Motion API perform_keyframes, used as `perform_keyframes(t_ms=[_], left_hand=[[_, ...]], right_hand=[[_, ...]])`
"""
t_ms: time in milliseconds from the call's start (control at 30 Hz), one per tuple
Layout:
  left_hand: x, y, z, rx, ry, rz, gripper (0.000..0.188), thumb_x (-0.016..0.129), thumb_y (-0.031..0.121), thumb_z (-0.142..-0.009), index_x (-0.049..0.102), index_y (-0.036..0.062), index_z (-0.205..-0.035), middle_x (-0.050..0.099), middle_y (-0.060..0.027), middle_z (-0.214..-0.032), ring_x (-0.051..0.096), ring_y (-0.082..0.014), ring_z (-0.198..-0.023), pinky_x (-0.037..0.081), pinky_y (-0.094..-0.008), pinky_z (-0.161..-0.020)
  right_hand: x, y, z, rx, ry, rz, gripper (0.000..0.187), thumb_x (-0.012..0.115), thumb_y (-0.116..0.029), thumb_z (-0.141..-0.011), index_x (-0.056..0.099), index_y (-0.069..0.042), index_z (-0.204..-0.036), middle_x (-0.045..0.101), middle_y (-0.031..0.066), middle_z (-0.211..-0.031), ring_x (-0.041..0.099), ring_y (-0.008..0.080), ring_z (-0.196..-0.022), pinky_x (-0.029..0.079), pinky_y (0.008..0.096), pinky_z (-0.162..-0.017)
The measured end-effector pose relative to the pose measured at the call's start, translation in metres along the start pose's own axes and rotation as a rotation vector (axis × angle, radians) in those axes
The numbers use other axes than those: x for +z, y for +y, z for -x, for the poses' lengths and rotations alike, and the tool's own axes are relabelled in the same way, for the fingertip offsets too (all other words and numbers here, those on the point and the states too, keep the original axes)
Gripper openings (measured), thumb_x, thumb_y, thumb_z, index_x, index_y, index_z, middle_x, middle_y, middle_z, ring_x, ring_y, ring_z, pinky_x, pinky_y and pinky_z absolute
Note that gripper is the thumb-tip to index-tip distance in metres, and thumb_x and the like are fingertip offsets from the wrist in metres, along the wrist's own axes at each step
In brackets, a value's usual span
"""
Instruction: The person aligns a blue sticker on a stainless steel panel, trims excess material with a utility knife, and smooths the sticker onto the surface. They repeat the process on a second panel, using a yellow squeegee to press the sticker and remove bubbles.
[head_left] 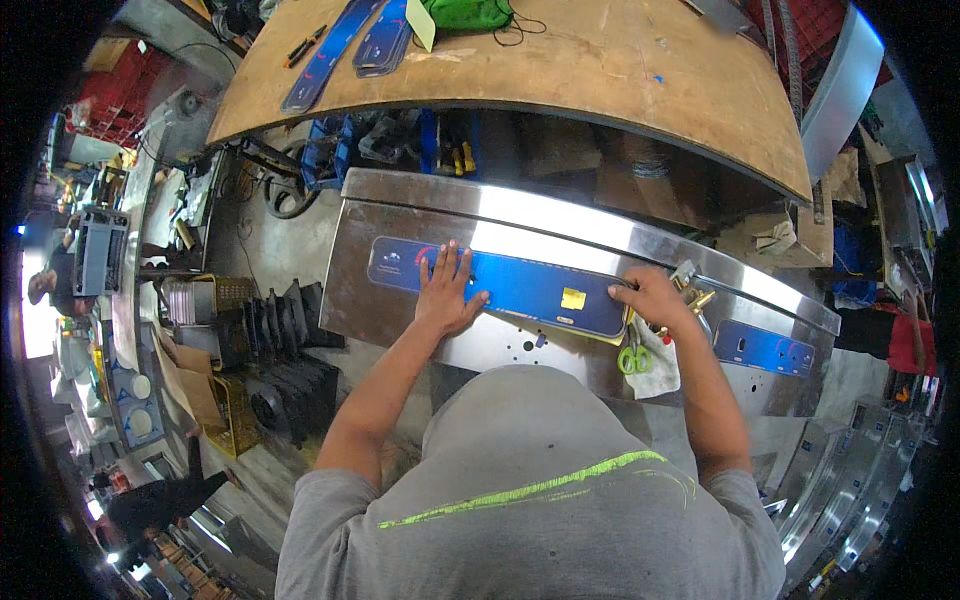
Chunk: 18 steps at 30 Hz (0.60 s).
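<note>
A long blue label panel (520,287) with rounded ends and a small yellow sticker (573,299) lies along a stainless steel sheet-metal panel (350,215). My left hand (447,290) rests flat on the label's left part, fingers spread. At the label's right end, my right hand (648,297) is curled, thumb and fingers pinching its edge; the fingertips are partly hidden. Just below that hand are green-handled scissors (634,358) on a white cloth (657,372). Brass fittings (699,299) sit beside the right wrist. Farther right, a shorter blue label (764,347) lies on the metal.
A wooden table (600,60) stands beyond, bearing more blue labels (335,50), a green cloth bundle (470,14) and a dark slim tool (305,46). Blue bins (328,150) sit under it. Black parts (290,395) and a yellow crate (235,415) stand on the left floor.
</note>
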<state>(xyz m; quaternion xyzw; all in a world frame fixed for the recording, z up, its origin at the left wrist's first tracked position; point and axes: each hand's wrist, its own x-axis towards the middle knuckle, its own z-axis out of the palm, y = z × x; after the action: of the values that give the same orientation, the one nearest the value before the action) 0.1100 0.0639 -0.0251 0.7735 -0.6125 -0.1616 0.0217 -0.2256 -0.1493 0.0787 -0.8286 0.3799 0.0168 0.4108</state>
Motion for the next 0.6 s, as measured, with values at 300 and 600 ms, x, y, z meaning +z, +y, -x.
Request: perform_keyframes(t_ms=[300,600], left_hand=[[-0.005,0.006,-0.001,-0.036,0.007,-0.018,0.091,0.041,0.07,-0.094,0.015,0.0146,-0.162,0.008,-0.0191,-0.168,0.008,-0.0367,-0.155,0.002,-0.0624,-0.121],[-0.009,0.009,0.0,-0.029,0.019,-0.014,0.088,0.045,0.067,-0.094,0.02,0.0151,-0.161,0.012,-0.0201,-0.167,0.01,-0.0369,-0.155,0.006,-0.0638,-0.12]], right_hand=[[0.037,0.056,-0.015,0.169,0.002,0.081,0.049,0.069,-0.046,-0.087,0.07,0.002,-0.078,0.065,0.0258,-0.081,0.064,0.0431,-0.082,0.047,0.0507,-0.073],[0.053,0.067,-0.023,0.184,0.004,0.204,0.049,0.066,-0.05,-0.088,0.072,-0.001,-0.081,0.068,0.0254,-0.089,0.065,0.0443,-0.09,0.049,0.0524,-0.079]])
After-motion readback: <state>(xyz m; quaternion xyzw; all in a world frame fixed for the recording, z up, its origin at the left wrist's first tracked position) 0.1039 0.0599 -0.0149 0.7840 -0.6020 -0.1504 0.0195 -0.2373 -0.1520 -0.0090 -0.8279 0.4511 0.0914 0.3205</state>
